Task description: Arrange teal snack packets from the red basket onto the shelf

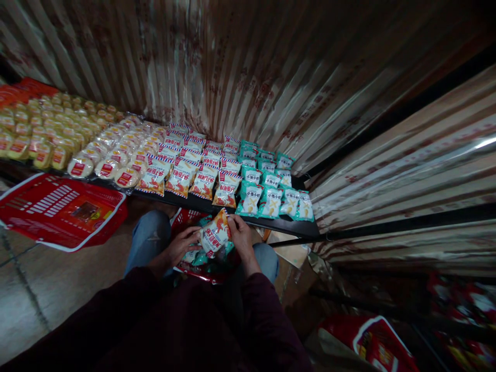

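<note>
Between my two hands is an orange-and-white snack packet (215,235), its print facing up and turned upside down to me. My left hand (182,247) grips its left edge, fingers on the white part. My right hand (241,236) pinches the upper right corner. Below the packet, a red shopping basket (194,274) sits between my knees with several teal packets (203,257) in it. Ahead on the shelf stand rows of matching orange-and-white packets (180,176), and to their right rows of teal-and-white packets (271,201).
Round wrapped cakes (116,166) and yellow wrapped cakes (50,153) fill the shelf's left part. A red basket (112,217) stands on the floor at left. Black bars (360,228) cross the right side. Another red basket (344,330) lies at lower right. Pleated sheeting (240,62) hangs behind.
</note>
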Tool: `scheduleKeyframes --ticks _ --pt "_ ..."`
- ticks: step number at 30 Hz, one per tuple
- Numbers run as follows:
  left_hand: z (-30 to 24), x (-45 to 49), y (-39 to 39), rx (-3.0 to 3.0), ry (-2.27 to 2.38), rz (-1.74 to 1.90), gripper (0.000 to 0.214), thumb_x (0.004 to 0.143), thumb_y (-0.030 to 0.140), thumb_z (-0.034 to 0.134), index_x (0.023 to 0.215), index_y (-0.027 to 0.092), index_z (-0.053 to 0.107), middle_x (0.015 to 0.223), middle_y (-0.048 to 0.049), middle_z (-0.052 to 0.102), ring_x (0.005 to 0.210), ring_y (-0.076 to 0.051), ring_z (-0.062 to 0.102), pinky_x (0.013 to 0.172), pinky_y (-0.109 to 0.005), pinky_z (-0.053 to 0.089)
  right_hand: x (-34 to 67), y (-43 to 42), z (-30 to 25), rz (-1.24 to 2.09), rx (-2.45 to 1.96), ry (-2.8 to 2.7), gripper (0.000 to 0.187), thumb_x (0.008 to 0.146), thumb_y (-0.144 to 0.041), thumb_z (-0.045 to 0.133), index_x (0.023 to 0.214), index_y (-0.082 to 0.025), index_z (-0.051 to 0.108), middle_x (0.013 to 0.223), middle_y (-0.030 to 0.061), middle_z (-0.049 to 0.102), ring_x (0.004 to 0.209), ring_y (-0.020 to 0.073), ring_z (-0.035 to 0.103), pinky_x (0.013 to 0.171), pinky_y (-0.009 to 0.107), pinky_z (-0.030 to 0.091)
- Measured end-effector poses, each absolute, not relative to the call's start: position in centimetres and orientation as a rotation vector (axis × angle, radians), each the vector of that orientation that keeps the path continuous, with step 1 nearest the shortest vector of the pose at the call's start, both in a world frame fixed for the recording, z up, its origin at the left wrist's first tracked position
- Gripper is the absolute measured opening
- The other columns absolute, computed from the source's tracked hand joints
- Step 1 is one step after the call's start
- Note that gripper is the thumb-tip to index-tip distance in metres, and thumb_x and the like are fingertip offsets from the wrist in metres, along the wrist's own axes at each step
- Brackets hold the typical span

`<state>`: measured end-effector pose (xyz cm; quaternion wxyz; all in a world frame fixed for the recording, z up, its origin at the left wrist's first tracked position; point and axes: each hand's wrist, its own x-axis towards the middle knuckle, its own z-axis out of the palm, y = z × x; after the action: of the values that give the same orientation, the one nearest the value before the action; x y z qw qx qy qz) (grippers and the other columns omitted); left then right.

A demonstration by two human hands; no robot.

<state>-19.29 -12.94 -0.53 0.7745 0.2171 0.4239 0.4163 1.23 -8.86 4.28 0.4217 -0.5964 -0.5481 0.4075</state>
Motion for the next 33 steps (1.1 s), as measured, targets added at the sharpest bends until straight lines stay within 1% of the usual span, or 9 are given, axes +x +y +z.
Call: scheduleKeyframes --ticks 4,13,15,17,21,23,26,29,33 --pt "0.0 -19.1 -12.6 0.524 0.907 0.818 0.045 0.058 0.041 0.084 0.091 0.017 0.064 0.086 -0.0047 0.068 0.081 -0.02 0.065 0.075 -0.032 0.05 1.2 -8.0 5.0 1.134 -1.469 -1.404 0.032 0.077 -0.05 0.056 0.076 -0.02 0.065 0.072 -0.001 0.062 0.066 0.0146 0.053 0.061 0.024 0.042" --pt "1.5 -18.7 -13.4 0.487 0.861 0.786 0.045 0.055 0.042 0.085 0.086 0.016 0.065 0.082 -0.0023 0.068 0.073 -0.016 0.064 0.071 -0.027 0.048 1.2 -6.8 5.1 1.282 -1.492 -1.312 0.033 0.069 -0.052 0.065 0.069 -0.018 0.066 0.064 -0.0024 0.061 0.06 0.0131 0.052 0.058 0.024 0.04" --pt "1.7 -18.6 -13.5 0.468 0.883 0.81 0.046 0.054 0.043 0.085 0.085 0.016 0.064 0.078 -0.002 0.068 0.07 -0.016 0.063 0.067 -0.027 0.048 1.0 -6.8 4.9 1.275 -1.49 -1.232 0.037 0.069 -0.055 0.065 0.075 -0.018 0.068 0.068 -0.0015 0.064 0.064 0.0143 0.055 0.06 0.025 0.043" --pt "1.7 -18.5 -13.4 0.439 0.912 0.862 0.046 0.054 0.043 0.085 0.085 0.016 0.064 0.077 -0.0021 0.068 0.069 -0.016 0.063 0.067 -0.027 0.048 0.9 -7.2 4.8 1.265 -1.452 -1.109 0.044 0.071 -0.059 0.063 0.09 -0.02 0.07 0.079 -0.0001 0.067 0.071 0.0158 0.059 0.065 0.027 0.046" --pt "1.8 -18.4 -12.7 0.353 0.969 1.019 0.051 0.055 0.039 0.084 0.097 0.017 0.064 0.085 -0.0041 0.07 0.079 -0.02 0.065 0.072 -0.029 0.048 0.1 -8.8 4.4 1.34 -1.354 -0.895 0.06 0.076 -0.065 0.055 0.118 -0.022 0.061 0.095 0.0043 0.069 0.081 0.0184 0.064 0.071 0.031 0.051" --pt "2.0 -18.3 -12.3 0.328 0.979 1.081 0.056 0.056 0.038 0.084 0.103 0.018 0.062 0.091 -0.0051 0.071 0.083 -0.021 0.066 0.074 -0.031 0.049 -0.6 -9.9 4.4 1.417 -1.323 -0.894 0.062 0.075 -0.063 0.059 0.122 -0.022 0.058 0.105 0.0066 0.069 0.092 0.0217 0.064 0.079 0.034 0.052" --pt "2.4 -17.8 -11.9 0.338 0.993 1.142 0.057 0.056 0.04 0.084 0.103 0.018 0.062 0.094 -0.0051 0.071 0.084 -0.021 0.066 0.074 -0.031 0.049 -1.8 -11.2 4.6 1.489 -1.24 -0.968 0.065 0.073 -0.056 0.067 0.128 -0.023 0.054 0.12 0.0068 0.064 0.111 0.0246 0.059 0.093 0.039 0.048" --pt "2.9 -17.5 -11.6 0.377 1.031 1.158 0.056 0.056 0.042 0.083 0.102 0.018 0.062 0.09 -0.0038 0.071 0.083 -0.021 0.066 0.073 -0.03 0.049 -2.7 -11.6 4.9 1.474 -1.188 -0.986 0.071 0.072 -0.053 0.068 0.134 -0.024 0.047 0.125 0.0065 0.061 0.114 0.0245 0.058 0.098 0.04 0.046" --pt "3.6 -17.4 -11.0 0.455 1.035 1.151 0.051 0.061 0.044 0.08 0.1 0.017 0.063 0.092 -0.0043 0.071 0.089 -0.023 0.066 0.08 -0.032 0.049 -3.1 -11.2 5.1 1.419 -1.2 -0.977 0.069 0.072 -0.05 0.069 0.132 -0.023 0.049 0.129 0.0066 0.058 0.115 0.0246 0.057 0.102 0.041 0.043"
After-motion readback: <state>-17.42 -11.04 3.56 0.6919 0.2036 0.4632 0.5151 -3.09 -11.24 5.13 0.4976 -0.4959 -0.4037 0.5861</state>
